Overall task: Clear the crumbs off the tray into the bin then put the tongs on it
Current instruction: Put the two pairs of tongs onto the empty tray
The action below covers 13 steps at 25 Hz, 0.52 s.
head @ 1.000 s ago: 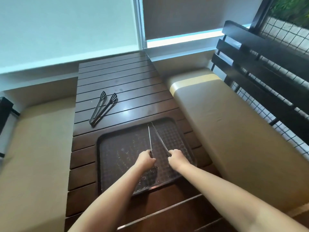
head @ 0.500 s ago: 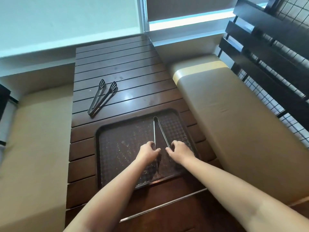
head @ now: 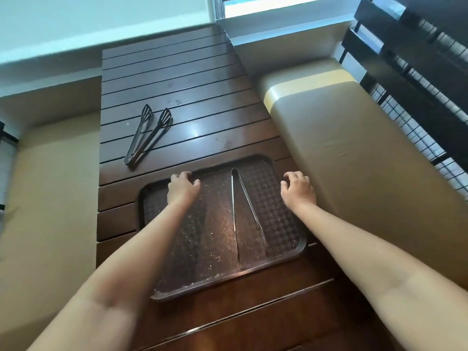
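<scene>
A dark brown tray (head: 286, 239) lies flat on the slatted wooden table (head: 177, 79), with pale crumbs (head: 192, 239) scattered over its left and middle. Thin metal tongs (head: 243, 211) lie on the tray's right half, hinge end away from me, and no hand touches them. My left hand (head: 182, 188) is at the tray's far left rim, its curled fingers over the edge. My right hand (head: 298, 190) sits at the far right rim, fingers bent and apart. Black slotted tongs (head: 147, 135) lie on the table beyond the tray. No bin is in view.
Beige cushioned benches flank the table, one on the left (head: 50, 198) and one on the right (head: 354, 160). A dark slatted backrest with wire mesh (head: 417, 72) rises behind the right bench. A window and a wall close off the table's far end.
Both hands have let go of the thin metal tongs, which now lie on the tray. The hands have spread apart to the tray's far left and far right rims.
</scene>
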Available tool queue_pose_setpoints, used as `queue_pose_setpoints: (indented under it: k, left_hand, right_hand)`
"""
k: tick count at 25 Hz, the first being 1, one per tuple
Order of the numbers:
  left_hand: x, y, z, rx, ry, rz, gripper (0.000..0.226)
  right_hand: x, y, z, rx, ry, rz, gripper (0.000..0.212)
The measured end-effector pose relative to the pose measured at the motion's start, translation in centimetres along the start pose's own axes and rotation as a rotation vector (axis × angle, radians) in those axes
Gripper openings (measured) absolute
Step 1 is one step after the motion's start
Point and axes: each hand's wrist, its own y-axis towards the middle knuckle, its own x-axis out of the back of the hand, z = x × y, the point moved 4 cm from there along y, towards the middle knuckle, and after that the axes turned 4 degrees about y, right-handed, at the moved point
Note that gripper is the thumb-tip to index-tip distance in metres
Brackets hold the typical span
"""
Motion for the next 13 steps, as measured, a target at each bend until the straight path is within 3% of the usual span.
queue_pose_setpoints:
  k: [7, 13]
  left_hand:
    - [4.4, 7.9, 2.7, 0.132, 0.159, -0.224, 0.059]
    - [6.3, 14.5, 6.0, 0.216, 0.197, -0.239, 0.073]
  right_hand:
    - [-2.1, 4.6, -2.5, 0.042, 0.045, 0.054, 0.038]
    - [-3.6, 7.3, -3.1, 0.200, 0.022, -0.053, 0.045]
